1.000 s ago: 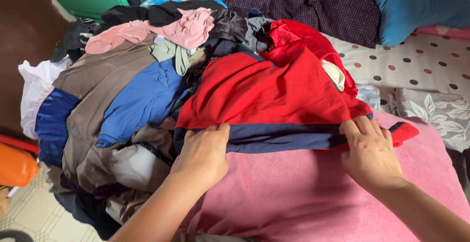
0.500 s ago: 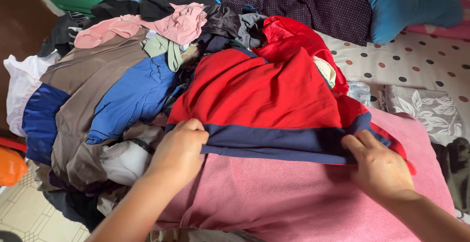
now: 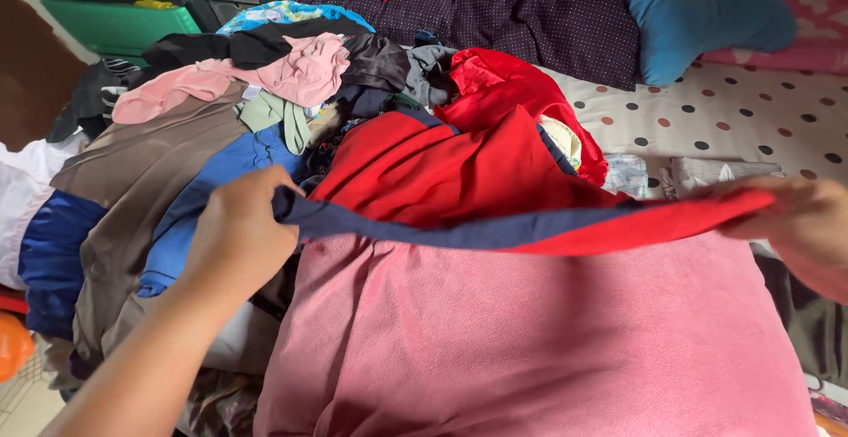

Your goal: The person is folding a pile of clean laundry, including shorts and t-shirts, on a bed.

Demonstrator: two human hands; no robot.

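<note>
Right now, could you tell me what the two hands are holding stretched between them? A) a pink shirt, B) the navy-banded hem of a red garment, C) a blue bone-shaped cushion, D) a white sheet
B: the left hand and the right hand each grip an end of the red garment at its navy-banded hem, lifted above the pink towel.
</note>
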